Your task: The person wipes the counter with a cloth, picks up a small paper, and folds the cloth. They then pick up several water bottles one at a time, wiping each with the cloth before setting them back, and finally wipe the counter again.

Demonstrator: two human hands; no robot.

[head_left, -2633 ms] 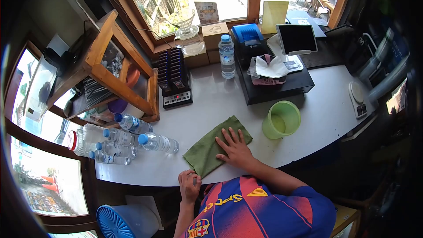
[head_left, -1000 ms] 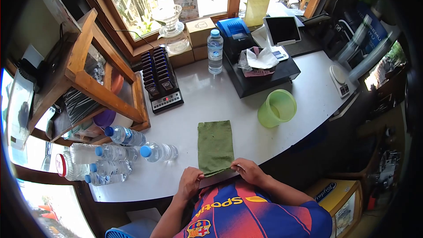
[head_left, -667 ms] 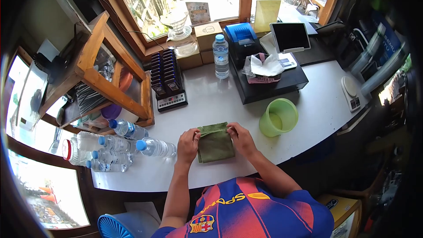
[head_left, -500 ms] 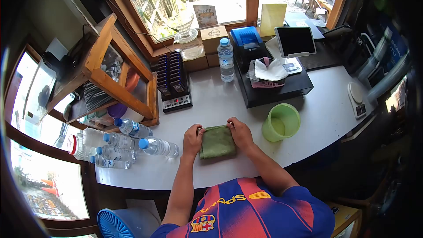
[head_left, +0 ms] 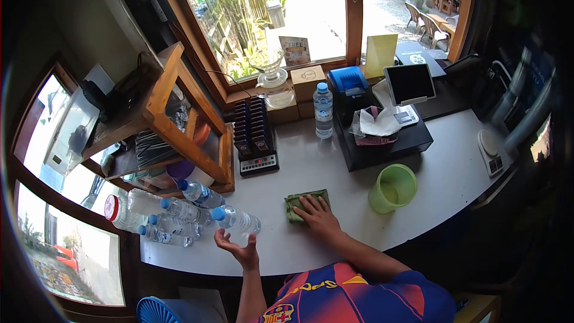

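A folded green cloth [head_left: 292,208] lies on the white counter [head_left: 353,227]. My right hand [head_left: 318,216] rests flat on top of it, fingers spread. My left hand [head_left: 241,250] is raised palm up over the counter's front edge, its fingers apart and holding nothing. Just beyond its fingertips, a clear water bottle with a blue cap [head_left: 239,220] lies on its side. More lying bottles [head_left: 184,210] are to its left, beside a clear jar with a red lid [head_left: 122,212].
A green tub [head_left: 393,188] stands right of the cloth. Behind are a pager rack [head_left: 258,164], an upright bottle [head_left: 323,112], a black cash drawer [head_left: 388,151] and a tablet [head_left: 410,83]. A wooden shelf [head_left: 188,137] stands left, a scale [head_left: 490,151] far right.
My left hand has let go of the cloth and moved left, near the bottles. My right hand has gone from gripping the cloth's edge to lying flat on it. The cloth looks smaller and more folded.
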